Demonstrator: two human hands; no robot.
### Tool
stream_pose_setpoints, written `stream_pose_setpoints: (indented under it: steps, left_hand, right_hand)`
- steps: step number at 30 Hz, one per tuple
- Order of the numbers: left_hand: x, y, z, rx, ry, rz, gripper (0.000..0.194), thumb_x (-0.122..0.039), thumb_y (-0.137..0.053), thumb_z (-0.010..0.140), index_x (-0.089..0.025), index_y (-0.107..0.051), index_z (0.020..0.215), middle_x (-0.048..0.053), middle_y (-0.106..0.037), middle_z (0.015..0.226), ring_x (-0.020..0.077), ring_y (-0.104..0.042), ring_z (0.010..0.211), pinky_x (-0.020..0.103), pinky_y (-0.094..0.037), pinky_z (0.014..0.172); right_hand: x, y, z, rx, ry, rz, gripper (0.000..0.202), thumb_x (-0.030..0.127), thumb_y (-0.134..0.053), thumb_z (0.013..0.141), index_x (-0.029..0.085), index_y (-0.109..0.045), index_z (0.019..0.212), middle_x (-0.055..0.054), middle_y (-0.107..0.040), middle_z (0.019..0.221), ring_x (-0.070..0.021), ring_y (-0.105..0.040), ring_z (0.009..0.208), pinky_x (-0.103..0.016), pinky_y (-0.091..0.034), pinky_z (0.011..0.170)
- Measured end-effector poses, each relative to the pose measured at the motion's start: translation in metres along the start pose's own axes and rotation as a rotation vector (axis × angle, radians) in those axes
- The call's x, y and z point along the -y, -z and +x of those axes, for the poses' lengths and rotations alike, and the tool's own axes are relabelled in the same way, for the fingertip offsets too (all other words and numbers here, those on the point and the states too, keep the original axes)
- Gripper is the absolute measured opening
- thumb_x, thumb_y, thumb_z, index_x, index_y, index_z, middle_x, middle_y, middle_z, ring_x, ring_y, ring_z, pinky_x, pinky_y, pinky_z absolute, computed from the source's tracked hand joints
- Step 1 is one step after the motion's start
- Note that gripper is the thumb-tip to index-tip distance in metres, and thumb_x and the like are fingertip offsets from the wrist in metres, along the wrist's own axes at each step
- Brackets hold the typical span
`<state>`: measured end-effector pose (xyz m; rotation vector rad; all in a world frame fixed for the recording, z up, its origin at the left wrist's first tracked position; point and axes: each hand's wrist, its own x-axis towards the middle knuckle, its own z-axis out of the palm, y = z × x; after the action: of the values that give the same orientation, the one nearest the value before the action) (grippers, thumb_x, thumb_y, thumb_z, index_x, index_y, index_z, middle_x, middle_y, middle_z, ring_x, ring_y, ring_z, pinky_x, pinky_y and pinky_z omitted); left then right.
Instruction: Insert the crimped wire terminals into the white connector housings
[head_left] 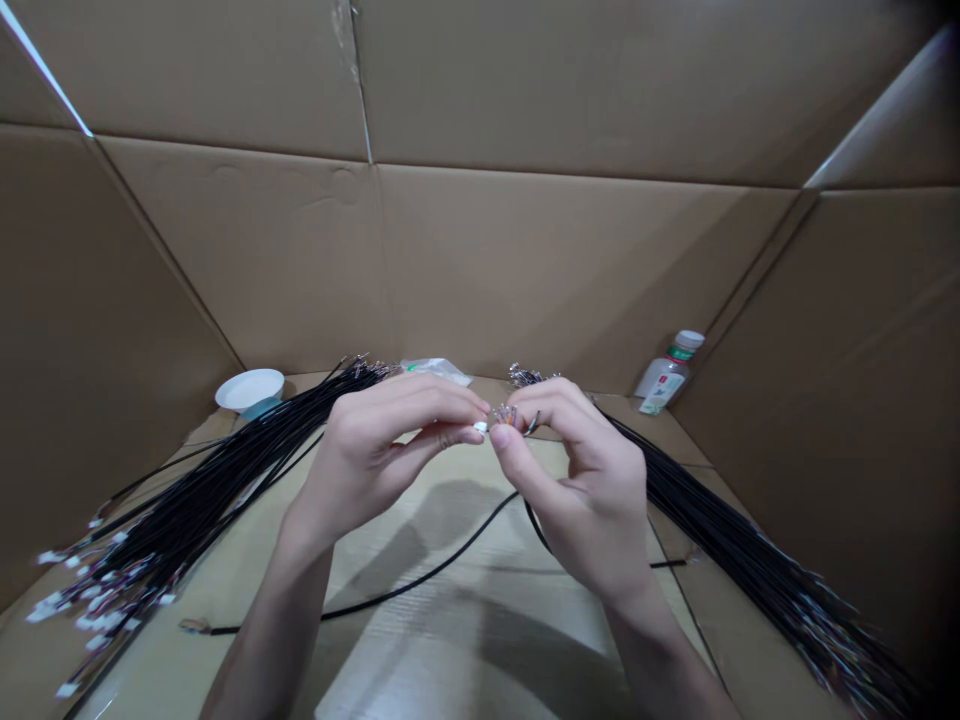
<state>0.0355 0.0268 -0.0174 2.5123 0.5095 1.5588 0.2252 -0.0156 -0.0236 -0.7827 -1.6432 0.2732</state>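
Left grip [397, 435]: thumb and fingertips together, pinched on a small white plastic connector [481, 427] at the very tips. Right grip [581, 470]: thumb and index clamped on a fan of thin multicoloured wires [506, 413], ends splayed out past the fingertips. Both parts sit between the two grips, just beside each other, raised off the pale smooth tabletop [390, 660]. Can't tell whether connector and wires touch; too small.

Handling, my read: connector is near weightless, hard, slick, easy to drop or spin. Take it by the side walls, leave the wire face clear. Wires are light, floppy, a bit springy; fine tips likely bend or fray. Hold on the insulation just behind the tips, light squeeze, no rolling.

Long round black-jacketed cable [420, 581] lies below the grips, curving from beyond the left wrist up toward the right grip. Join with the wires is hidden by the hand; if it's the same piece, expect semi-stiff jacket and some drag, so support it at the jacket, not by the cores.

Thick bundle of black cables with white connectors [247, 470] left of the left grip; second thick black cable bundle [705, 510] right of the right grip.
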Motion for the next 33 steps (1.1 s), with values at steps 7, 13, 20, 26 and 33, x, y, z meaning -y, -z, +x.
stream_pose_setpoints:
  steps: [7, 13, 20, 26, 33]
  left_hand:
    - [-0.001, -0.009, 0.002, -0.071, 0.007, -0.084, 0.014, -0.006, -0.076, 0.092, -0.02, -0.075, 0.097, 0.003, -0.081, 0.096, 0.0151, -0.075, 0.093, 0.027, -0.058, 0.086]
    - [0.0, -0.013, 0.002, -0.139, 0.037, -0.164, 0.013, -0.008, -0.076, 0.092, -0.021, -0.076, 0.095, 0.002, -0.081, 0.094, 0.0144, -0.073, 0.09, 0.026, -0.057, 0.075]
    - [0.0, -0.006, 0.002, -0.142, 0.05, -0.081, 0.011, -0.012, -0.077, 0.092, -0.023, -0.077, 0.096, 0.003, -0.082, 0.099, 0.017, -0.075, 0.092, 0.028, -0.058, 0.073]
    - [0.001, -0.006, -0.001, -0.146, 0.037, -0.002, 0.008, -0.018, -0.077, 0.094, -0.025, -0.078, 0.098, 0.004, -0.082, 0.1, 0.0204, -0.076, 0.09, 0.034, -0.06, 0.077]
    - [0.0, -0.01, -0.001, -0.172, 0.046, 0.019, 0.01, -0.016, -0.077, 0.093, -0.025, -0.077, 0.1, 0.003, -0.082, 0.103, 0.0189, -0.075, 0.092, 0.033, -0.059, 0.078]
  right_hand:
    - [-0.006, -0.005, 0.001, -0.022, 0.062, 0.047, 0.016, 0.007, -0.064, 0.096, 0.021, -0.064, 0.088, 0.001, -0.066, 0.092, -0.0153, -0.061, 0.09, -0.034, -0.048, 0.083]
    - [-0.011, -0.008, 0.001, -0.041, 0.045, 0.159, 0.014, 0.01, -0.067, 0.097, 0.022, -0.065, 0.089, 0.001, -0.065, 0.093, -0.0161, -0.061, 0.09, -0.035, -0.048, 0.083]
    - [-0.014, -0.007, 0.002, -0.002, -0.136, 0.403, 0.011, 0.022, -0.068, 0.1, 0.023, -0.069, 0.089, 0.001, -0.063, 0.093, -0.0153, -0.061, 0.089, -0.032, -0.05, 0.081]
    - [-0.012, -0.01, 0.003, -0.002, -0.271, 0.58, 0.012, 0.027, -0.067, 0.101, 0.023, -0.069, 0.09, 0.001, -0.062, 0.089, -0.0132, -0.059, 0.077, -0.028, -0.057, 0.072]
    - [-0.019, -0.01, 0.003, 0.025, -0.344, 0.776, 0.007, 0.029, -0.07, 0.1, 0.025, -0.071, 0.095, 0.002, -0.063, 0.086, -0.0108, -0.059, 0.075, -0.021, -0.058, 0.067]
